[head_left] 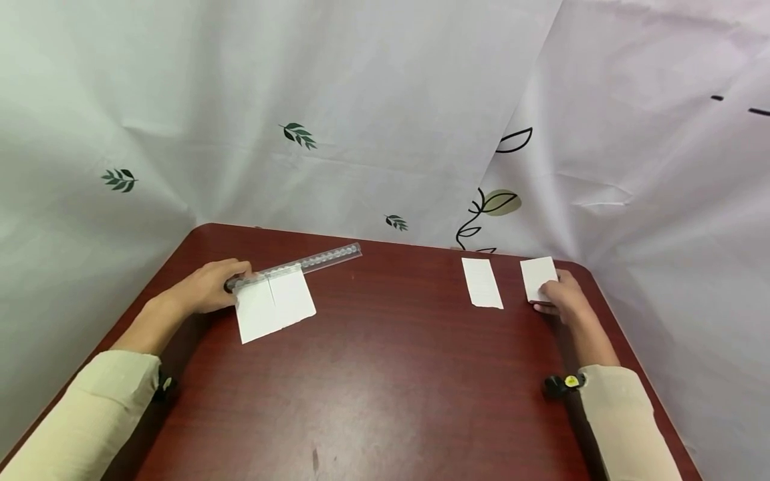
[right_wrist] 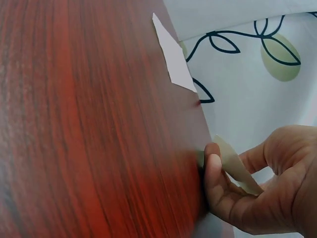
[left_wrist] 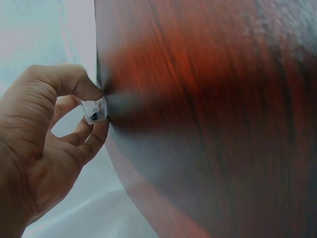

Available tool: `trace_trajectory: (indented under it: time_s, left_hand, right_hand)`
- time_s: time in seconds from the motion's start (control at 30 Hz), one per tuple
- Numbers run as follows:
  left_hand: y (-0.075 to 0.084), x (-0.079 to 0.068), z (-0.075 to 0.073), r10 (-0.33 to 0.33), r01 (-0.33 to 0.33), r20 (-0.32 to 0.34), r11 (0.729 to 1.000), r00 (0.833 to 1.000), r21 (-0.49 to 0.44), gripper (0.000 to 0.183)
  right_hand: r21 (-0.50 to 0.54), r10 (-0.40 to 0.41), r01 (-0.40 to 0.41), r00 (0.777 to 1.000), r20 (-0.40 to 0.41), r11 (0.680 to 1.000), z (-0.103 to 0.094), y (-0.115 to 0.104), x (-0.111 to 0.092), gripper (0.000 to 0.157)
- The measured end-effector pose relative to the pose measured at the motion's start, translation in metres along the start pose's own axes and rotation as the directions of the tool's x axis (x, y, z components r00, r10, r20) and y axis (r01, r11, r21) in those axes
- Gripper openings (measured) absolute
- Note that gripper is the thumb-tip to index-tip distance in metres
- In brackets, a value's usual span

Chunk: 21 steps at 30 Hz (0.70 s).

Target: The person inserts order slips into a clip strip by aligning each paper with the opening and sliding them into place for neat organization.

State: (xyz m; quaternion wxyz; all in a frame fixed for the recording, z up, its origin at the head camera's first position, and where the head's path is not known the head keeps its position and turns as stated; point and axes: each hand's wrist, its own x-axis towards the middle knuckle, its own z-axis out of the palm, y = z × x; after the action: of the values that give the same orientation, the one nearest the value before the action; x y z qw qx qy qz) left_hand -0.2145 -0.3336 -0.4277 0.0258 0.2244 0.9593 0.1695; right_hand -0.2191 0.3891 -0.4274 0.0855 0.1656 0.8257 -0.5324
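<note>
left of frame, left hand [head_left: 212,286] pinches clear strip [head_left: 327,258] at left end, slit white sheet [head_left: 259,312] along it; right of centre, white paper slip [head_left: 482,283] on tabletop [head_left: 385,374]; mid-right, right hand [head_left: 565,298] pinches white card [head_left: 538,275]; hands well apart.

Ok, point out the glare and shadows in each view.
Head: a pale sheen low on the tabletop, near the centre; left wrist: whitish glare at upper right, blurry dark shading beside the left hand; right wrist: a dark shadow along the fingers of the right hand.

Card [head_left: 537,277] partly hidden, sleeves [head_left: 90,407] cut off
</note>
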Motion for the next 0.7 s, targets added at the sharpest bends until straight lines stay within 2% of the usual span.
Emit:
trace_trajectory:
  time_s: [0.23,0.47,0.7]
  left_hand:
    - [0.001,-0.001,-0.001,-0.004,0.004,0.004,1.0,1.0,0.001,0.039]
    - [-0.001,-0.004,0.0,-0.003,0.003,0.011,1.0,1.0,-0.003,0.04]
    - [-0.001,-0.001,0.0,0.002,-0.002,0.001,1.0,1.0,0.003,0.04]
  right_hand:
    - [-0.016,0.008,-0.007,1.0,0.017,1.0,-0.005,-0.002,0.002,0.082]
    - [-0.025,-0.023,0.024,0.999,0.048,0.999,-0.007,-0.007,0.005,0.075]
    - [-0.019,-0.047,0.048,0.998,0.046,0.999,-0.005,-0.012,0.003,0.075]
